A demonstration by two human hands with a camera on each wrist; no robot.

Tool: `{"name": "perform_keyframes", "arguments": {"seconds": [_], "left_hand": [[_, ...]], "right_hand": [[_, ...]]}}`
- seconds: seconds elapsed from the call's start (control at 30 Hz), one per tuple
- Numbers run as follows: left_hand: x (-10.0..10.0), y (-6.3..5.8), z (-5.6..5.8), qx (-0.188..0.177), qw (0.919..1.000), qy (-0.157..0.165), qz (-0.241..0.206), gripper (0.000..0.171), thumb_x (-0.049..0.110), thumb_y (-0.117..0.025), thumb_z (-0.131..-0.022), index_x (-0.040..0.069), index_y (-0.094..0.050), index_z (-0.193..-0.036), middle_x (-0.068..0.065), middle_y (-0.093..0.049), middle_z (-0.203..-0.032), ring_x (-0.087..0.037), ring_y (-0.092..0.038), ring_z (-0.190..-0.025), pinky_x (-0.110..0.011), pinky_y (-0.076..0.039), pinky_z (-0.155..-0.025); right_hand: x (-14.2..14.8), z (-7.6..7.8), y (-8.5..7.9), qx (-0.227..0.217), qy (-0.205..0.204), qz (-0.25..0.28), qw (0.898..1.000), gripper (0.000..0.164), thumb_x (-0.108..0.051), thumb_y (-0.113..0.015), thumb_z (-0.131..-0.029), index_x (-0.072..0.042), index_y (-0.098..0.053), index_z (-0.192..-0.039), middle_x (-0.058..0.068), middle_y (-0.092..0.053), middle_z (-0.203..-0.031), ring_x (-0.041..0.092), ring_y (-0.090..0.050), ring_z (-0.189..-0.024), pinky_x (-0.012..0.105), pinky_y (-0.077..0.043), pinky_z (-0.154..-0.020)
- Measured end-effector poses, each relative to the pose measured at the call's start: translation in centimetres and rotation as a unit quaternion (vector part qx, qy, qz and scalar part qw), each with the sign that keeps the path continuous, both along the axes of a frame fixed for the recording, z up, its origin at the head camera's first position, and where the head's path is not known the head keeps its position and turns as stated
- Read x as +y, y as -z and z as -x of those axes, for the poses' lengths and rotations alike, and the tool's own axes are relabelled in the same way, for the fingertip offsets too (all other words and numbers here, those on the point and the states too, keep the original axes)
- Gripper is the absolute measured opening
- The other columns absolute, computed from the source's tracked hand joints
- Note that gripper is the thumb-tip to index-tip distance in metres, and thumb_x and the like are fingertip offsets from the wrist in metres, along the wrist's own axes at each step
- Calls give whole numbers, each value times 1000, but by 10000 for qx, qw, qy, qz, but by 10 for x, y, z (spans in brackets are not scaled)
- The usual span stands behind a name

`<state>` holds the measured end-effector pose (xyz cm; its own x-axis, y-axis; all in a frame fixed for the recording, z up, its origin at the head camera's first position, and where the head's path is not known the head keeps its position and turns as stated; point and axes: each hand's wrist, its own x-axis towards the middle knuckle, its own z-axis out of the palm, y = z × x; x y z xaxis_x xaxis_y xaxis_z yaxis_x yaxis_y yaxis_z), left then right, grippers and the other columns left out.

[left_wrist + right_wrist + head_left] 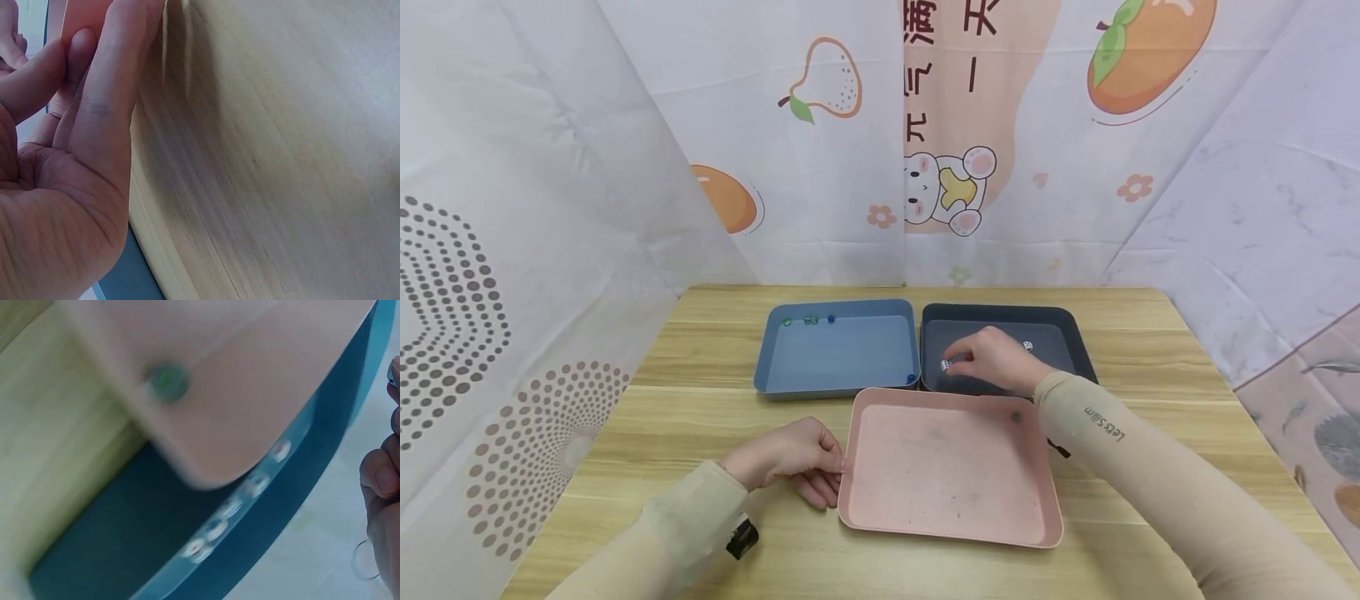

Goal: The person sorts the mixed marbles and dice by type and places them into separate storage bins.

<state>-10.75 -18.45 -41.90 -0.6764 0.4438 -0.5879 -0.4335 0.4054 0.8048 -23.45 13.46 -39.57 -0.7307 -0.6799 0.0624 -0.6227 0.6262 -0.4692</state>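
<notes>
My left hand [801, 462] pinches the left rim of the pink tray [940, 467] between thumb and fingers; the left wrist view shows the same grip close up. Over the left part of the dark navy tray [1078, 350], my right hand [994, 360] pinches a small white die [945, 365] at its fingertips. Another white die [1027, 345] lies in that tray behind the hand. Several white dice [215, 529] show blurred along the tray's wall in the right wrist view. A small green piece [1017, 416] sits in the pink tray's far right corner.
A blue tray [838, 354] stands at the back left, beside the navy one. Along its far side lie green dice [810, 320] and a blue die [831, 318]; another blue die [911, 378] is in its near right corner. A patterned curtain [850, 208] hangs behind the wooden table [700, 367].
</notes>
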Motion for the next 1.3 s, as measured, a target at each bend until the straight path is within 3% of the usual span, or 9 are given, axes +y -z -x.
{"name": "perform_keyframes", "arguments": {"seconds": [0.37,0.87,1.3], "left_hand": [[-1,-2,-1,6,10000,48,9,19,8,-61,-89,-9,-66,-84,-23,-67,-78,-32,-68,-67,-44,-56,-58],[-1,0,0,20,10000,76,-4,19,10,-62,-89,-8,-67,-84,-22,-67,-77,-32,-68,-67,-44,-56,-58],[0,-2,-1,61,9999,101,45,20,10,-61,-89,-8,-67,-84,-21,-67,-77,-32,-68,-67,-44,-56,-58]], "right_hand": [[37,20,16,-143,655,-557,9962,22,-22,-71,-83,-11,-72,-102,-1,-69,-96,15,-65,-86,36,-54,-74],[52,28,31,-72,937,-1049,9900,19,-24,-71,-83,-12,-74,-98,2,-70,-95,22,-65,-88,43,-52,-78],[62,24,31,-118,1063,-768,9913,23,-26,-71,-83,-12,-73,-102,2,-69,-97,21,-65,-91,42,-52,-79]]}}
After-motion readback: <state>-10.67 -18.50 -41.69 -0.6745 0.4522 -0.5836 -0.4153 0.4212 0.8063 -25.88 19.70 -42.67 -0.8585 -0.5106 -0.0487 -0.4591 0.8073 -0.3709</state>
